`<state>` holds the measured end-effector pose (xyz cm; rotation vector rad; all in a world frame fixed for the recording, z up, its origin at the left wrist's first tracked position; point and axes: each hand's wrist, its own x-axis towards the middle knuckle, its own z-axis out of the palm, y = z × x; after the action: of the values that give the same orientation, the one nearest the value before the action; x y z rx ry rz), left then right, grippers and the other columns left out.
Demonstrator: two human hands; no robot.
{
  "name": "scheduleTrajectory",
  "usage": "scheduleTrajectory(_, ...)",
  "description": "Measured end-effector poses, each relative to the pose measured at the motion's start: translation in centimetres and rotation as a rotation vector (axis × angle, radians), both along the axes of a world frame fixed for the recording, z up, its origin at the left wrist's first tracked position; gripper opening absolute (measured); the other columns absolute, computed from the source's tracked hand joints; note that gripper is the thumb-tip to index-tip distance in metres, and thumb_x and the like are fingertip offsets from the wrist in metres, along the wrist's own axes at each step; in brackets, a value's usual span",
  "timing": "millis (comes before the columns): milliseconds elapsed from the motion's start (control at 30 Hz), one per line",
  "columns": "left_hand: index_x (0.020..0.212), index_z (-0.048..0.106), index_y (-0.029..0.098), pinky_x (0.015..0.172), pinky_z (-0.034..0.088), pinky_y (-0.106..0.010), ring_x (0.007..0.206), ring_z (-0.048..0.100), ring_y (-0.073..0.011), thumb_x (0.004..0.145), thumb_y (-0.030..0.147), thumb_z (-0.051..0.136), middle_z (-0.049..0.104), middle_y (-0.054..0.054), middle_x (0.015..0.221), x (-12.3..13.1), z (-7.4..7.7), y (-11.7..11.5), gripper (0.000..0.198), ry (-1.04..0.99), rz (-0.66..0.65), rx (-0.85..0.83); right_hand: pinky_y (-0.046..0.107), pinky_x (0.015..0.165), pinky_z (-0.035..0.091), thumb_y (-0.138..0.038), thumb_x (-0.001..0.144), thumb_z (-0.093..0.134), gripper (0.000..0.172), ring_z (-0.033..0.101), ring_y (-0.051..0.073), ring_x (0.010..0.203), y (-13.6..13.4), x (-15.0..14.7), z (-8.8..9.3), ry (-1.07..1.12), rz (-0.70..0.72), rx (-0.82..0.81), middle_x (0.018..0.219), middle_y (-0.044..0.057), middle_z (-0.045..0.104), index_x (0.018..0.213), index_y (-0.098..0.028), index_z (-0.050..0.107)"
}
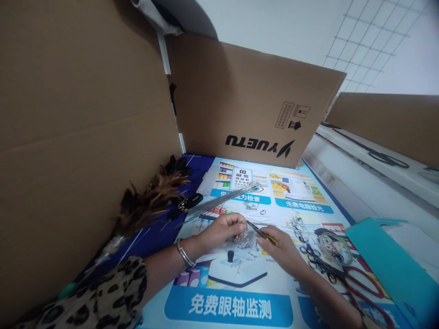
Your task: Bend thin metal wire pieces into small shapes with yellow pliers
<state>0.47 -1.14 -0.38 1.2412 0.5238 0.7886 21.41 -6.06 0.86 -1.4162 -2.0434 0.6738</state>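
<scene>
My left hand (222, 230) is closed in a pinch on a thin bent wire piece (245, 240), held just above a printed poster (236, 306) covering the table. My right hand (279, 249) grips slim pliers with yellow handles (260, 233), their tip meeting the wire between both hands. A silver bangle (185, 252) sits on my left wrist, with a leopard-print sleeve behind it. A bundle of straight silver wires (226, 197) lies just beyond my left hand.
Cardboard panels (247, 96) wall off the left and back. A feather duster (151, 201) lies at left. Small black rings (310, 249) and red-handled scissors (363, 292) lie at right, beside a teal box (394, 265).
</scene>
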Motion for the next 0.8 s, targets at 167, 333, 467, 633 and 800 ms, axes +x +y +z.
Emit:
scheduleTrajectory(167,0.072,0.054,0.011,0.051,0.031,-0.019,0.053,0.044,-0.0068,0.078,0.029,0.058,0.053,0.0,0.062,0.09,-0.1,0.0,0.019,0.001,-0.003,-0.043,0.023,0.065,0.04,-0.032,0.083,0.048,0.018,0.055,0.014,0.074,-0.13,-0.09,-0.03,-0.009,0.006,-0.017,0.081,0.001,0.06,0.087,-0.02,0.06)
scheduleTrajectory(333,0.071,0.054,0.011,0.051,0.029,-0.019,0.052,0.043,-0.0067,0.076,0.03,0.06,0.052,0.0,0.06,0.08,-0.45,0.16,0.021,-0.019,-0.033,-0.091,0.022,0.065,0.04,-0.035,0.084,0.047,0.02,0.054,0.013,0.073,0.0,0.02,0.05,0.002,0.043,-0.047,0.079,0.001,0.058,0.086,-0.02,0.059)
scheduleTrajectory(467,0.068,0.053,0.011,0.05,0.028,-0.02,0.05,0.042,-0.0067,0.075,0.03,0.06,0.05,0.001,0.057,-0.01,-0.68,0.26,0.022,-0.066,-0.105,-0.148,0.022,0.063,0.039,-0.035,0.084,0.049,0.019,0.052,0.013,0.07,0.02,-0.05,0.06,-0.024,0.069,-0.026,0.076,0.0,0.056,0.081,-0.019,0.058)
scheduleTrajectory(633,0.071,0.055,0.011,0.051,0.03,-0.02,0.051,0.044,-0.0076,0.073,0.028,0.062,0.052,0.0,0.058,-0.2,-0.83,0.36,0.019,-0.045,-0.127,-0.187,0.022,0.063,0.038,-0.032,0.082,0.051,0.015,0.052,0.013,0.069,-0.03,-0.23,0.03,-0.066,0.073,-0.002,0.074,0.0,0.056,0.079,-0.019,0.057)
scheduleTrajectory(800,0.072,0.055,0.011,0.051,0.029,-0.02,0.051,0.043,-0.0072,0.075,0.026,0.062,0.051,0.001,0.057,-0.25,-0.84,0.33,0.017,-0.044,-0.164,-0.194,0.022,0.062,0.037,-0.028,0.083,0.05,0.012,0.052,0.013,0.069,-0.1,-0.38,0.04,-0.095,0.089,-0.004,0.074,0.0,0.057,0.079,-0.019,0.057)
